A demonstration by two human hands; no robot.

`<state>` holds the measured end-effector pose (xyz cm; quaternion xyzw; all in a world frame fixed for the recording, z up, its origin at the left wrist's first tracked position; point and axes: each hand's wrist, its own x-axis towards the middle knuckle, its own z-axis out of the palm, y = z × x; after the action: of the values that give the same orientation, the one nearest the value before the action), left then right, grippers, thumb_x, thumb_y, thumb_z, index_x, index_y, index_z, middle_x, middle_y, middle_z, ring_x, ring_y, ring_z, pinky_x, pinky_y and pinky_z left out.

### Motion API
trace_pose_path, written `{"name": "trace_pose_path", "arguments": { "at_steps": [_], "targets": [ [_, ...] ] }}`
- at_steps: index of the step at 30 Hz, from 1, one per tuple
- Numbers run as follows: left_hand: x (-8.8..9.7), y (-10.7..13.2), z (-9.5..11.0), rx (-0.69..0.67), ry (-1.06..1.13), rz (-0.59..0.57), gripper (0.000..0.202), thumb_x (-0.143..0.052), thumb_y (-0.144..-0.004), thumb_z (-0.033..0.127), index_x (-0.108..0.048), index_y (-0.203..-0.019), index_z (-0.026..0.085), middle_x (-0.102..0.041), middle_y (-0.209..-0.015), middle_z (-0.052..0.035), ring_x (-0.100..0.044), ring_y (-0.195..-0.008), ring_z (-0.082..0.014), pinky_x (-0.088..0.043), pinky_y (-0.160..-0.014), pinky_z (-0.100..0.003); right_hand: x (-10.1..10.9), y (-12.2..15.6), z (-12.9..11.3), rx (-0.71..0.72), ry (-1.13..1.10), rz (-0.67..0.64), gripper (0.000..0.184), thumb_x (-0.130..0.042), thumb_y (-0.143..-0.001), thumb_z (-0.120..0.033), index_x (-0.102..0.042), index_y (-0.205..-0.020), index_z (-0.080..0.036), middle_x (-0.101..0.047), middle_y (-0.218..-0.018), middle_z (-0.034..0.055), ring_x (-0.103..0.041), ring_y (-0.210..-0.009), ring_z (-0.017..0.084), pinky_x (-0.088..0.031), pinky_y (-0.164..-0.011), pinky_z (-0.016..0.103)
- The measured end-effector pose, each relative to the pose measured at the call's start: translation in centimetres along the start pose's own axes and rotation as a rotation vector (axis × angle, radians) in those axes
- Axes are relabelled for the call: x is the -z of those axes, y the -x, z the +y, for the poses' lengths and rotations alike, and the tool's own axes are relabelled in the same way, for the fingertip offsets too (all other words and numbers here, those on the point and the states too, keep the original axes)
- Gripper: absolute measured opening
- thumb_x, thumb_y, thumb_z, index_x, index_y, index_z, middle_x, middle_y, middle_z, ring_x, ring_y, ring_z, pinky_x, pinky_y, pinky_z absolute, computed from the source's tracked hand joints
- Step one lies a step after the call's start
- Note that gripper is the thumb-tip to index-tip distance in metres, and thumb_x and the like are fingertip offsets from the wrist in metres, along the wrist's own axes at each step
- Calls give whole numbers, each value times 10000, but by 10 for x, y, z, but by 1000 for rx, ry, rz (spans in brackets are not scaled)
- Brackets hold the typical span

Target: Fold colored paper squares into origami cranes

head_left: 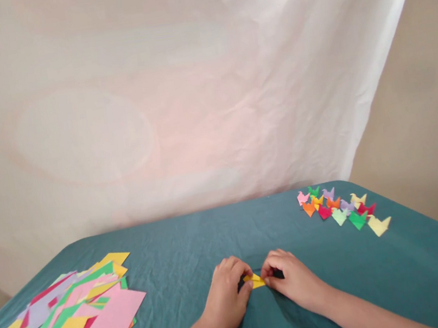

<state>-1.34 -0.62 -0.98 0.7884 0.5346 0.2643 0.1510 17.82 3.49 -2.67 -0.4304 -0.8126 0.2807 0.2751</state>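
Observation:
A small folded piece of yellow paper point(255, 281) lies on the teal tablecloth point(181, 241) near the front middle. My left hand point(226, 293) pinches its left end with curled fingers. My right hand point(291, 276) pinches its right end, fingers pressed together. Both hands rest on the cloth, and most of the paper is hidden between the fingertips.
A loose pile of coloured paper sheets point(75, 319) in pink, yellow, green, red and lilac spreads at the front left. Several small folded paper figures point(343, 210) in mixed colours sit at the back right. A pale sheet point(175, 93) hangs behind the table.

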Motion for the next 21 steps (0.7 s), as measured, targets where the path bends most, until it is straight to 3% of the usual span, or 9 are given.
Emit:
{"name": "trace_pose_path", "arguments": {
  "at_steps": [6, 11, 17, 21],
  "targets": [
    [-1, 5, -7, -73, 53, -9, 436, -603, -788, 225, -512, -1212, 264, -558, -1199, -61, -464, -1121, -240, -319, -994, -396, 3, 1, 6, 21, -150, 29, 154, -516, -803, -141, -652, -809, -212, -642, -788, 2, -567, -766, 168, -412, -721, 276],
    [0, 2, -9, -66, 44, -41, 457, -666, -734, 214, -562, -1177, 260, -586, -1129, -73, -493, -1064, -255, -349, -962, -408, -1, -1, 5, 50, -100, 54, 153, -519, -793, -137, -651, -784, -213, -635, -764, 2, -565, -759, 174, -414, -721, 282],
    [4, 5, -3, -98, 22, -65, 381, -591, -804, 211, -563, -1178, 279, -590, -1086, -66, -505, -1027, -243, -356, -937, -404, -2, 1, 3, 79, -71, 75, 146, -519, -812, -153, -647, -779, -216, -625, -748, -1, -563, -763, 171, -408, -724, 282],
    [3, 7, -4, -49, 153, 12, 354, -611, -790, 213, -595, -1140, 265, -589, -1070, -62, -524, -1004, -220, -379, -922, -361, -3, 3, 0, 70, -66, 89, 141, -519, -803, -149, -644, -787, -213, -627, -761, 7, -567, -764, 176, -414, -713, 284]
  ]
}}
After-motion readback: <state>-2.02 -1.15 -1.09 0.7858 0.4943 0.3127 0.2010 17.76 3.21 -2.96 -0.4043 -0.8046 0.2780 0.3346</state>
